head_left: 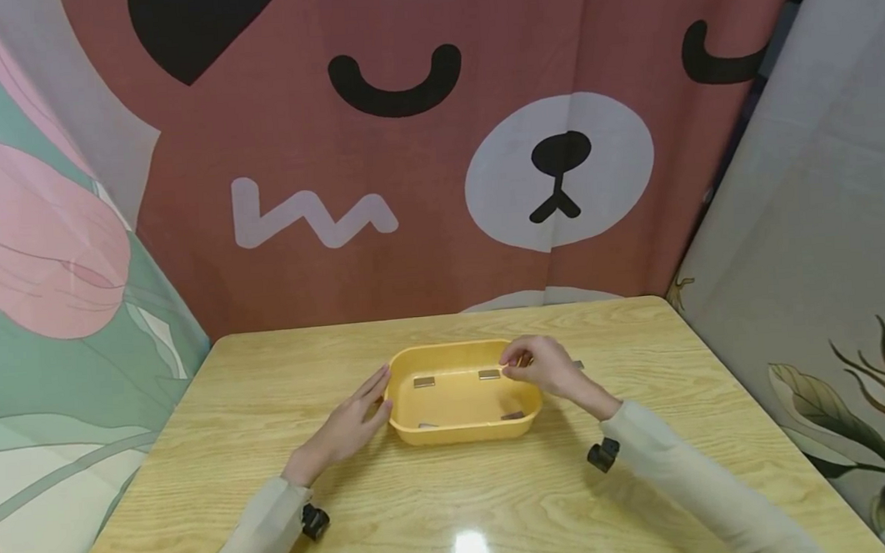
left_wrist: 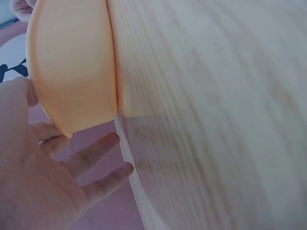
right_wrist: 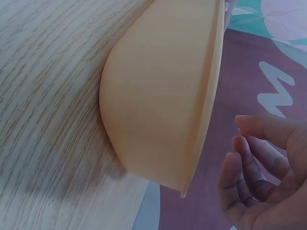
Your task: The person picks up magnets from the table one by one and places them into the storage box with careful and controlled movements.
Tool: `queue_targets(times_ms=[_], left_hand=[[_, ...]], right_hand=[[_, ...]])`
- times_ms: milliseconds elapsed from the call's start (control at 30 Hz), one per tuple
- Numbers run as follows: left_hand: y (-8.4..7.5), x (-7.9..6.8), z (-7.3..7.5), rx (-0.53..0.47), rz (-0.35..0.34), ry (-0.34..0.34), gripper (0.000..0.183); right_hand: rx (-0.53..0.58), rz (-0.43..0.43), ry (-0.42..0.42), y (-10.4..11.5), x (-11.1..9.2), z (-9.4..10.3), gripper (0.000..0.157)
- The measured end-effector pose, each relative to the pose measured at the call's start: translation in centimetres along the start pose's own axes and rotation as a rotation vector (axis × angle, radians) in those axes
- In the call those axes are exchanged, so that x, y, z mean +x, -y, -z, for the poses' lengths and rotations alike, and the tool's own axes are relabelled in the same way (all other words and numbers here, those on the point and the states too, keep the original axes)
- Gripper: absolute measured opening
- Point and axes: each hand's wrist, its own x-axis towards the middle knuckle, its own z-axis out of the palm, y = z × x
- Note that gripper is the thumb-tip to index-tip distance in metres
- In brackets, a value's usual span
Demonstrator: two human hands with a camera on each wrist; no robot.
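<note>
A yellow plastic basin (head_left: 458, 433) stands on the wooden table, with several small, flat, grey-brown rectangular pieces (head_left: 424, 382) inside. My left hand (head_left: 349, 427) rests against the basin's left end, fingers extended and thumb at the rim. In the left wrist view, that hand's thumb and nearest fingertips touch the rim (left_wrist: 36, 81) while the other fingers spread away. Over the right end is my right hand (head_left: 541, 365), loosely curled close to another flat piece (head_left: 488, 374). Nothing shows between its fingertips (right_wrist: 243, 120) in the right wrist view.
Partly behind my right wrist, a small grey piece (head_left: 578, 364) lies on the table (head_left: 454, 493). A brown curtain with a bear print (head_left: 426, 252) hangs at the table's back edge, and patterned cloths hang at both sides.
</note>
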Motion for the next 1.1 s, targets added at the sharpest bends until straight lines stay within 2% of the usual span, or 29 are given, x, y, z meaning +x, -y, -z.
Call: queue_targets(times_ms=[333,567,1100], left_hand=[[0.0,0.1,0.0,0.000,-0.010,-0.004,0.061],[0.0,0.2,0.1,-0.008,-0.017,-0.004,0.061],[-0.1,0.1,0.1,-0.009,0.000,0.001,0.061]], right_hand=[[-0.032,-0.034,-0.010,-0.7,-0.5,0.8,0.005],[-0.038,-0.001,-0.033,-1.5,-0.8,1.2,0.006],[-0.054,-0.005,-0.041,-3.8,-1.2,2.1,0.006]])
